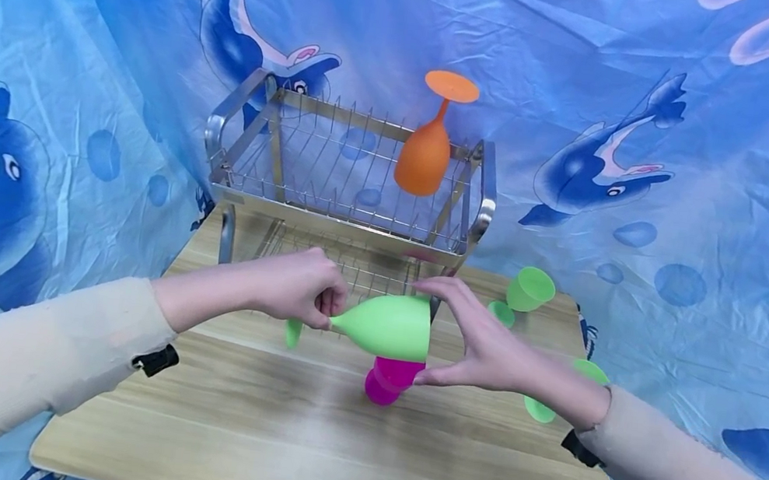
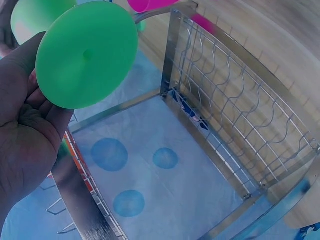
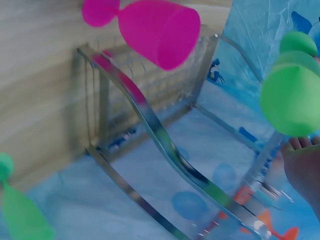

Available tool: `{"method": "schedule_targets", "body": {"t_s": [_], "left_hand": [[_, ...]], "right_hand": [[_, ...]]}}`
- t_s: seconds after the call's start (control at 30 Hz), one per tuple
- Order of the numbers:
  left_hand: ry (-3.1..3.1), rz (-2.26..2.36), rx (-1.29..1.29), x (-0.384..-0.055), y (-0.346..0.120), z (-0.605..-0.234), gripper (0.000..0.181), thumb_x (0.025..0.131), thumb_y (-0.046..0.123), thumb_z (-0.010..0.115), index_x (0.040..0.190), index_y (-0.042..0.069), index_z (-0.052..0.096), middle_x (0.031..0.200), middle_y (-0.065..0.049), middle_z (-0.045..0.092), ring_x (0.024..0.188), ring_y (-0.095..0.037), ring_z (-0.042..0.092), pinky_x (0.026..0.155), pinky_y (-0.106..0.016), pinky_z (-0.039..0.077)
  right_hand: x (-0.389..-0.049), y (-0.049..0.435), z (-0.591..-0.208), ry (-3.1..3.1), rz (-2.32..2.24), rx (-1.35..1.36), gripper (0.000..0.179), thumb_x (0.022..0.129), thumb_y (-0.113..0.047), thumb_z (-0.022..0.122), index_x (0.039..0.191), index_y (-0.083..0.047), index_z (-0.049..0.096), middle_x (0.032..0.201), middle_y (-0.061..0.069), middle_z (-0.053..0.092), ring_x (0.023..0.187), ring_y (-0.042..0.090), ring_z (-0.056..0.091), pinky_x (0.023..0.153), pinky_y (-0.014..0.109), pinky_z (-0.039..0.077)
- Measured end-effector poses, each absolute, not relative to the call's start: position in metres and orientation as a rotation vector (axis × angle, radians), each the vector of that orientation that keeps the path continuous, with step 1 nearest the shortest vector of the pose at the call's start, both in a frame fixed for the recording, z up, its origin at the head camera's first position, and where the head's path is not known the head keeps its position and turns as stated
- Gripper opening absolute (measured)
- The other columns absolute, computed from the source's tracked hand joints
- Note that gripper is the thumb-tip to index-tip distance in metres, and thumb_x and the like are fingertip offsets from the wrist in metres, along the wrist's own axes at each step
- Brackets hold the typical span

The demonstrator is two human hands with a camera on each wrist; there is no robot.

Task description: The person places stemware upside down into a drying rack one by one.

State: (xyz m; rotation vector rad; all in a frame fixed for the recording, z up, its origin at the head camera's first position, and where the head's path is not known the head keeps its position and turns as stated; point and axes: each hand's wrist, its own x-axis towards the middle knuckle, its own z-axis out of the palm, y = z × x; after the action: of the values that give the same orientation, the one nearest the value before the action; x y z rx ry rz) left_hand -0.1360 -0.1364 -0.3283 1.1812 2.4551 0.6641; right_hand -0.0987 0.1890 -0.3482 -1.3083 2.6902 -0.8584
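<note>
Head cam: my L hand (image 1: 305,286) has the stem of a lt. green goblet (image 1: 385,326) pinched btwn thumb and curled fingers. The goblet's tipped on its side in midair above the table (image 1: 334,454), just in front of the rack (image 1: 343,227) — mouth toward my R hand (image 1: 485,352), foot out past my L fingers. My R hand's released, thumb and fingers spread in a wide C by the rim; can't tell if any fingertip touches it.

L wrist cam shows the foot (image 2: 75,65) nearly face-on, a flat green disc right by my hand.

A magenta goblet (image 1: 383,388) stands on the table, partly hidden under the held one in the head view. Rack = metal, 2 tiers, wire racks top & bottom. On the upper tier, toward the R end, an orange goblet (image 1: 423,158) sits upside down, foot up. On the R side of the table: one green goblet (image 1: 530,288) upright near the back edge, plus another green one (image 1: 539,410) closer in, partly covered by my R forearm.

Backdrop (image 1: 408,16) is blue w/ cartoon dolphins & bubbles. Both sleeves (image 1: 63,347) are pale, a black strap (image 1: 157,359) at each cuff.
</note>
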Motion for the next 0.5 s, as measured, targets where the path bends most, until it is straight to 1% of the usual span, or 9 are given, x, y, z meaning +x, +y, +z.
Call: {"method": "schedule_targets", "body": {"t_s": [0.1,0.23,0.4,0.5], "left_hand": [[2.453,0.659,1.176,-0.136,-0.137,-0.326,0.024,0.08,-0.002,0.085,0.076,0.015,0.069,0.073,0.01,0.067,0.069,-0.001,0.065,0.067,-0.018,0.059],[2.441,0.66,1.188,-0.136,-0.136,-0.326,0.024,0.08,-0.002,0.084,0.076,0.015,0.069,0.073,0.01,0.067,0.069,-0.001,0.064,0.067,-0.019,0.059],[2.424,0.665,1.18,-0.136,-0.136,-0.326,0.023,0.08,-0.002,0.085,0.076,0.015,0.07,0.073,0.01,0.067,0.069,-0.002,0.064,0.066,-0.019,0.059],[2.419,0.659,1.171,-0.136,-0.136,-0.326,0.023,0.08,-0.001,0.086,0.077,0.015,0.07,0.073,0.01,0.068,0.069,-0.001,0.064,0.067,-0.019,0.059]], "right_hand": [[-0.099,0.19,-0.365,2.718,-0.925,-1.309,0.115,0.069,-0.041,0.103,0.158,-0.008,0.038,0.158,0.01,0.046,0.145,0.027,0.046,0.116,0.055,0.049],[-0.099,0.19,-0.383,2.772,-0.988,-1.345,0.112,0.068,-0.035,0.104,0.155,-0.005,0.04,0.154,0.012,0.049,0.14,0.027,0.05,0.11,0.053,0.054],[-0.1,0.187,-0.395,2.755,-1.126,-1.386,0.104,0.066,-0.021,0.104,0.151,-0.004,0.046,0.148,0.014,0.052,0.134,0.027,0.054,0.105,0.048,0.058],[-0.1,0.186,-0.4,2.737,-1.194,-1.375,0.1,0.066,-0.014,0.104,0.148,-0.004,0.049,0.145,0.013,0.054,0.13,0.026,0.057,0.101,0.048,0.061]]}}
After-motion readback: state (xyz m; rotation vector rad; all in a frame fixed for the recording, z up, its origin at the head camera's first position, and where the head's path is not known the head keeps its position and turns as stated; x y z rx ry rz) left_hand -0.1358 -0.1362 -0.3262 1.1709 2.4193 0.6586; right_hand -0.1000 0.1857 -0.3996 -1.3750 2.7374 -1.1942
